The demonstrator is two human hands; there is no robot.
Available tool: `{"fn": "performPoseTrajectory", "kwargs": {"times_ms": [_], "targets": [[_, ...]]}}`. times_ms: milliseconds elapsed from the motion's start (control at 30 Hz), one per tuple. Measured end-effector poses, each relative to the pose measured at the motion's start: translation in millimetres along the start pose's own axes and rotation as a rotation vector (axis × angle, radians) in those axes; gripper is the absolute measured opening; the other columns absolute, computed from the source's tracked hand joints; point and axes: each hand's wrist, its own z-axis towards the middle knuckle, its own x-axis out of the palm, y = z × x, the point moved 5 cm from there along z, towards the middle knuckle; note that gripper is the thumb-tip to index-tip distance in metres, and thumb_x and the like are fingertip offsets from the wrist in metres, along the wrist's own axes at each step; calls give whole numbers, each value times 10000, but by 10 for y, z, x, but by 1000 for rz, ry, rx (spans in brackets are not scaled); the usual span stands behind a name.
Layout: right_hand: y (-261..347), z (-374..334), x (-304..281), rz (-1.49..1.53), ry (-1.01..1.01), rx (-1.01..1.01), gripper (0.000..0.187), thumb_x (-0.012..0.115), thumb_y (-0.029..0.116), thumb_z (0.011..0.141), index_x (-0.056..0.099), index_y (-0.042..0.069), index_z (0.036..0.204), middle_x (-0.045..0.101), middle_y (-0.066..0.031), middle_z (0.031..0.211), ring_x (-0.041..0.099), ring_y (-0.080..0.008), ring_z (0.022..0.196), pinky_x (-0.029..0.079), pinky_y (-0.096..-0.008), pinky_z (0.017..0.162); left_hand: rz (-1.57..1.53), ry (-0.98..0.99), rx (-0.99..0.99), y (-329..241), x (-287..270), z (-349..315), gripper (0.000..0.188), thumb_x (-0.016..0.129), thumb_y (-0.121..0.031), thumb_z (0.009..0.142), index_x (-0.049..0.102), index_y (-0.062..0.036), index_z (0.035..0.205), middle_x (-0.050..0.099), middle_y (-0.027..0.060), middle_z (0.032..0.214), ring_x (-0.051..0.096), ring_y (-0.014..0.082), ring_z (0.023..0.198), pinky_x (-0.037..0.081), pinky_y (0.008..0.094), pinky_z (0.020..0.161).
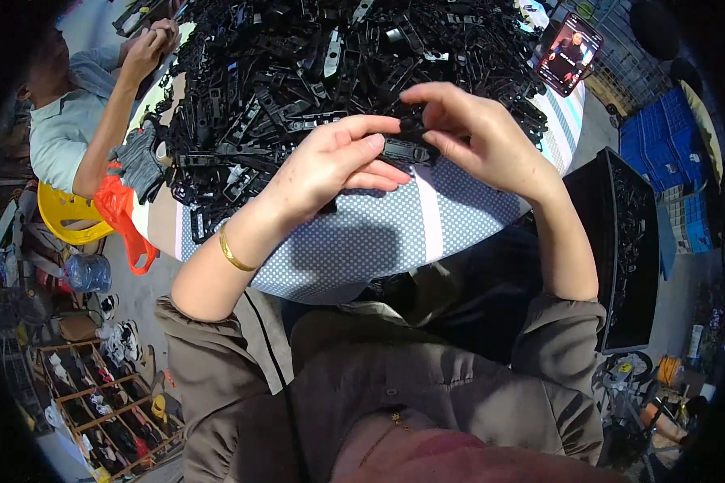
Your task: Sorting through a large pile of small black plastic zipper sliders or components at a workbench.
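My left hand, a gold bangle on its wrist, is over the near edge of a heaped pile of black plastic parts. Its thumb and fingers close around one end of a long black plastic part, which points to the right. Just right of it hovers my right hand, its thumb and forefinger curved and apart. Between the fingertips of both hands shows a small dark piece; whether it belongs to the held part I cannot tell.
A patterned cloth covers the table. At its far right stands a phone. A black tray of parts is at right. Across the left side sits another person, near a grey glove and a red bag.
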Motion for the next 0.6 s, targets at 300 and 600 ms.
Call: {"fn": "performPoseTrajectory", "kwargs": {"times_ms": [300, 600], "targets": [[11, -17, -121, -153, -184, -33, 353, 672, 14, 692, 588, -1, 1036, 641, -106, 926, 639, -209, 865, 517, -284, 757, 49, -77, 9, -15, -48, -4, 357, 403, -137, 942, 393, 59, 1239, 602, 194, 967, 647, 231, 854, 545, 272, 758], [260, -28, 58, -171, -207, -304, 373, 693, -14, 665, 584, 10, 1021, 635, -118, 953, 625, -250, 851, 511, -310, 719, -104, -74, 52, 62, -53, 13, 362, 403, -138, 943, 401, 68, 1241, 570, 159, 1063, 622, 206, 896, 521, 290, 822]]}}
